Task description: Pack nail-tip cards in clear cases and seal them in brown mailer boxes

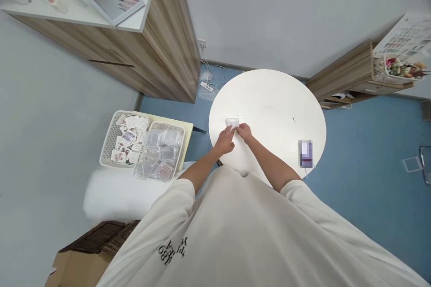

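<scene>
A small whitish, partly see-through packet [232,122] lies near the left side of the round white table [269,98]. My left hand [225,141] is at its near edge, fingertips pressed on it and the thumb pointing away to the right. At the packet's right near corner, my right hand [244,132] pinches it between thumb and fingers. Both hands are close together, almost touching. What the packet contains is too small to make out.
Left of the table, a white basket [107,143] holds printed cards; beside it, a tray [182,143] holds clear plastic packs. A blurred purple object [305,154] with a cable lies at the table's right. A power strip [206,86] rests on the floor by the wooden cabinet [171,45].
</scene>
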### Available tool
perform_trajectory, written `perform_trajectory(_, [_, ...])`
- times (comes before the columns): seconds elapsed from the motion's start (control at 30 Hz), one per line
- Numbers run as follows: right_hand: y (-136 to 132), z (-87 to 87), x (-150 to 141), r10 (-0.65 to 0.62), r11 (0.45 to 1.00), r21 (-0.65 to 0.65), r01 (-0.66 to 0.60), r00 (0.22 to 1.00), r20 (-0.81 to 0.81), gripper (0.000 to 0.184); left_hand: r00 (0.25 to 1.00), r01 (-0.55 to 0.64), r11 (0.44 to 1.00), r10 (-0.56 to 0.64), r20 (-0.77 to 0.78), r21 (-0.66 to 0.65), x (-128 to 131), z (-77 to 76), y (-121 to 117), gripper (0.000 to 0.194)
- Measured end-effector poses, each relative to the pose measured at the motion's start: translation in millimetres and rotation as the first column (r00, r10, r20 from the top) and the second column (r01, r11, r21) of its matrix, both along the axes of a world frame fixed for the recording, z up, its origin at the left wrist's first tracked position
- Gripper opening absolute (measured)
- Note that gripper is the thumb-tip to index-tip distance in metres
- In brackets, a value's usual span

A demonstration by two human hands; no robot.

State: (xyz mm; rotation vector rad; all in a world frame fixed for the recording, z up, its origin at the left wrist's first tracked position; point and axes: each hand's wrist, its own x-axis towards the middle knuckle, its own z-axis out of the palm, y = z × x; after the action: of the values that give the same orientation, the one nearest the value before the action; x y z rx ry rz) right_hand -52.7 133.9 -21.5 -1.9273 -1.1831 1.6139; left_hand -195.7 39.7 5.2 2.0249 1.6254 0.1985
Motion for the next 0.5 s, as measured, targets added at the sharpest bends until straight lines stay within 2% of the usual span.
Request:
perform_trajectory(0.1, [4.8,-0.5,-29.0,0.039,0.999,0.028,-0.036,0.991,-0.129,0.025,0.992,-0.095,0.994,0.099,-0.075,0.048,-16.6,7.8,-1.2,0.082])
perform_trajectory(0.17, [3.6,-4.5,-43.8,0.077,0.997,0.026,-0.074,0.987,-0.144,0.024,0.986,-0.104,0.994,0.106,-0.130,0.021,-28.0,9.7,-3.0,0.080])
perform_trajectory(0.27, [-5.1,-13.8,-54.0,0.117,0.993,-0.023,-0.120,0.989,-0.085,0.020,0.982,-0.067,0.996,0.055,-0.182,-0.061,-40.5,6.2,-8.8,0.080])
perform_trajectory(0.37, [-16.1,-20.3,-52.2,0.110,0.992,-0.065,-0.110,0.994,-0.008,0.017,0.981,-0.031,0.993,0.008,-0.191,-0.117,-45.2,-0.6,-14.4,0.086])
perform_trajectory(0.5, [-23.0,-18.6,-41.7,0.147,0.988,-0.060,-0.140,0.981,0.131,0.017,0.982,0.011,0.991,-0.036,-0.185,-0.136,-43.0,-6.5,-11.8,0.089])
